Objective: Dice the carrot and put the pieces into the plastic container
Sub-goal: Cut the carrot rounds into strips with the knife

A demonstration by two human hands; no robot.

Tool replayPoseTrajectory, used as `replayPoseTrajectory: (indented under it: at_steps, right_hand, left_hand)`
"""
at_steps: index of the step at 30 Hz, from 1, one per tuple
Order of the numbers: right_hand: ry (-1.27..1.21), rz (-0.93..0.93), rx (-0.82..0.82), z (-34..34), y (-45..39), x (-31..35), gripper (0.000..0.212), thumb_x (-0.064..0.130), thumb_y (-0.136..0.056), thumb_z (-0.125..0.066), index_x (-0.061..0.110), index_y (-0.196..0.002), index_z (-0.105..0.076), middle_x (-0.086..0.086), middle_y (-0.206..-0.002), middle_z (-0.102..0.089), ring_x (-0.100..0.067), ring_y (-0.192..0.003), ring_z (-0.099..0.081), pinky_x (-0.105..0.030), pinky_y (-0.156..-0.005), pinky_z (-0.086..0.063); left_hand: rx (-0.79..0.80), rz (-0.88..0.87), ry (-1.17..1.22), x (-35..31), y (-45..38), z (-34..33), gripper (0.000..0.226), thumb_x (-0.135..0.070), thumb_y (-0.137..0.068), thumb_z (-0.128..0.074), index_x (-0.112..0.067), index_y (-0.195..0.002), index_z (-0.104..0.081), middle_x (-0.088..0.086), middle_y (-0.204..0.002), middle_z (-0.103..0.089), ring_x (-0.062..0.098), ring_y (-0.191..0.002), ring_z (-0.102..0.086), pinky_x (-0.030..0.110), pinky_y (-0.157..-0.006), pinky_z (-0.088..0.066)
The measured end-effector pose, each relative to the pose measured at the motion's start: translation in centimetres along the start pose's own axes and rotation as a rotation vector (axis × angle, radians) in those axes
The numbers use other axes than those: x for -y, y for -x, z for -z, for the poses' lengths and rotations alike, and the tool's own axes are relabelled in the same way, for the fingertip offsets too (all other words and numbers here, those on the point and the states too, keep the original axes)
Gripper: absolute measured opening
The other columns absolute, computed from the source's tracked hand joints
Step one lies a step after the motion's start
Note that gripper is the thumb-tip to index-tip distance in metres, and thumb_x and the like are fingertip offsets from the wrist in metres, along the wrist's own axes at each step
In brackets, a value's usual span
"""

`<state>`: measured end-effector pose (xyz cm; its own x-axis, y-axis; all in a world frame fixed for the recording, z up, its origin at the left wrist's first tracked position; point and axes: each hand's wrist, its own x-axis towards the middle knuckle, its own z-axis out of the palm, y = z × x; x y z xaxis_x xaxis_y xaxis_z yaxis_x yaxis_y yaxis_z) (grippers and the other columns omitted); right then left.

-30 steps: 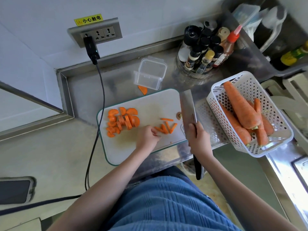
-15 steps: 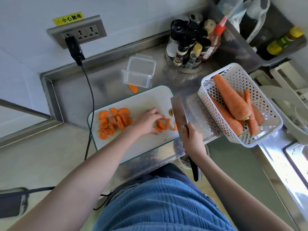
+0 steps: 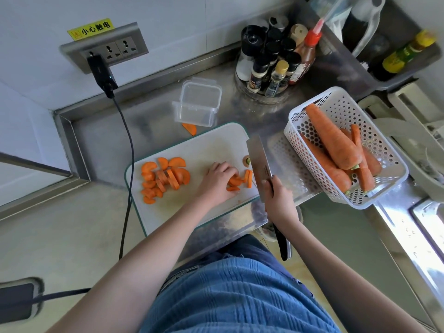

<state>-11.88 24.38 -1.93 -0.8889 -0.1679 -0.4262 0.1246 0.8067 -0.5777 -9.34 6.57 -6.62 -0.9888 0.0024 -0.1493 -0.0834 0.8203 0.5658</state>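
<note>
A white cutting board (image 3: 204, 145) lies on the steel counter. A pile of half-moon carrot slices (image 3: 163, 179) sits on its left part. On the right part, my left hand (image 3: 217, 182) curls its fingers over a small bunch of carrot sticks (image 3: 240, 181) and holds them down. My right hand (image 3: 280, 200) grips the handle of a cleaver (image 3: 259, 162), whose blade stands just right of the sticks. A cut carrot end (image 3: 247, 161) lies by the blade. The clear plastic container (image 3: 198, 103) stands open behind the board, with one carrot slice (image 3: 189, 128) on the counter in front of it.
A white perforated basket (image 3: 382, 150) with several whole carrots stands at the right. A round rack of spice bottles (image 3: 271, 66) is at the back. A black cable (image 3: 125, 145) runs from the wall socket (image 3: 105, 48) down past the board's left edge.
My left hand moved from the board's middle onto the carrot sticks and gathered them. The cleaver came closer to the sticks.
</note>
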Motion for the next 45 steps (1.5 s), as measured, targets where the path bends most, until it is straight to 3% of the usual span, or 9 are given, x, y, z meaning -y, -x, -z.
replayPoseTrajectory:
  at_steps: [11, 15, 18, 27, 31, 35, 38, 41, 45]
  right_hand:
    - [0.002, 0.003, -0.008, -0.3, -0.2, 0.0, 0.030, 0.033, -0.102, -0.035, 0.008, -0.087, -0.042, -0.004, -0.067, -0.053, -0.023, -0.057, -0.050, -0.034, -0.052, -0.037]
    - [-0.010, 0.010, -0.023, -0.3, -0.3, 0.2, 0.029, 0.034, -0.102, -0.035, 0.010, -0.087, -0.041, -0.005, -0.067, -0.053, -0.027, -0.058, -0.051, -0.036, -0.052, -0.040]
    - [-0.050, 0.006, -0.054, 0.0, -0.3, 0.3, 0.028, 0.035, -0.102, -0.035, 0.011, -0.088, -0.042, -0.005, -0.068, -0.055, -0.028, -0.057, -0.053, -0.039, -0.052, -0.045]
    - [-0.081, -0.027, -0.112, 1.3, -0.2, -0.5, 0.029, 0.034, -0.102, -0.037, 0.009, -0.089, -0.043, -0.009, -0.072, -0.058, -0.033, -0.062, -0.057, -0.042, -0.055, -0.047]
    - [-0.085, -0.015, -0.106, 1.5, 0.1, -0.9, 0.029, 0.034, -0.101, -0.037, 0.009, -0.088, -0.042, -0.008, -0.072, -0.057, -0.032, -0.064, -0.057, -0.039, -0.055, -0.045]
    - [-0.106, 0.003, -0.095, 1.1, 0.1, -0.7, 0.028, 0.035, -0.101, -0.037, 0.010, -0.090, -0.045, -0.007, -0.074, -0.059, -0.032, -0.062, -0.058, -0.047, -0.058, -0.050]
    - [-0.102, 0.035, -0.076, 0.8, -0.1, -0.3, 0.027, 0.034, -0.100, -0.036, 0.010, -0.092, -0.046, -0.005, -0.074, -0.058, -0.031, -0.062, -0.058, -0.052, -0.058, -0.052]
    - [-0.099, 0.059, -0.040, 0.3, -0.4, 0.2, 0.028, 0.035, -0.100, -0.034, 0.010, -0.094, -0.045, -0.007, -0.072, -0.057, -0.034, -0.062, -0.057, -0.052, -0.055, -0.053]
    - [-0.027, 0.087, -0.026, -0.4, -0.5, 1.0, 0.028, 0.036, -0.101, -0.033, 0.011, -0.095, -0.043, -0.011, -0.071, -0.057, -0.036, -0.065, -0.056, -0.041, -0.051, -0.044]
  left_hand:
    - [-0.120, 0.184, -0.008, 0.3, 2.5, -0.8, 0.040, -0.033, -0.067, -0.077, -0.013, -0.096, -0.058, 0.008, -0.100, -0.052, 0.032, -0.093, -0.050, 0.042, -0.079, -0.043]
    - [-0.132, 0.239, -0.084, -0.4, 2.7, -0.8, 0.060, -0.051, -0.062, -0.077, -0.016, -0.107, -0.057, 0.006, -0.108, -0.053, 0.031, -0.099, -0.049, 0.042, -0.079, -0.040]
    - [-0.087, 0.178, -0.099, -2.3, 0.6, -0.6, 0.072, -0.059, -0.064, -0.073, -0.014, -0.116, -0.054, 0.006, -0.117, -0.051, 0.029, -0.109, -0.044, 0.040, -0.085, -0.035]
    - [-0.049, 0.046, -0.100, -4.4, -2.7, -1.1, 0.045, -0.005, -0.082, -0.060, -0.001, -0.125, -0.048, 0.016, -0.116, -0.054, 0.031, -0.104, -0.049, 0.034, -0.089, -0.036]
    - [-0.058, 0.030, -0.033, -4.2, -3.0, -0.4, 0.036, -0.001, -0.077, -0.063, -0.001, -0.112, -0.054, 0.017, -0.107, -0.059, 0.033, -0.098, -0.053, 0.035, -0.084, -0.040]
    - [-0.208, 0.111, 0.145, -2.0, -2.3, 1.4, 0.024, 0.008, -0.066, -0.063, -0.005, -0.086, -0.059, 0.011, -0.087, -0.063, 0.029, -0.080, -0.057, 0.034, -0.069, -0.044]
    - [-0.110, 0.207, 0.193, 0.6, -1.3, 2.6, 0.023, 0.006, -0.069, -0.068, -0.007, -0.087, -0.065, 0.007, -0.089, -0.067, 0.022, -0.079, -0.061, 0.027, -0.071, -0.047]
    - [-0.026, 0.259, 0.257, 1.2, -0.7, 2.6, 0.019, 0.001, -0.073, -0.071, -0.007, -0.091, -0.070, 0.006, -0.092, -0.070, 0.018, -0.081, -0.063, 0.030, -0.079, -0.051]
    - [-0.027, 0.329, 0.344, 0.3, 0.4, 2.9, 0.022, -0.004, -0.085, -0.057, -0.009, -0.102, -0.070, 0.001, -0.101, -0.070, 0.013, -0.093, -0.062, 0.022, -0.086, -0.047]
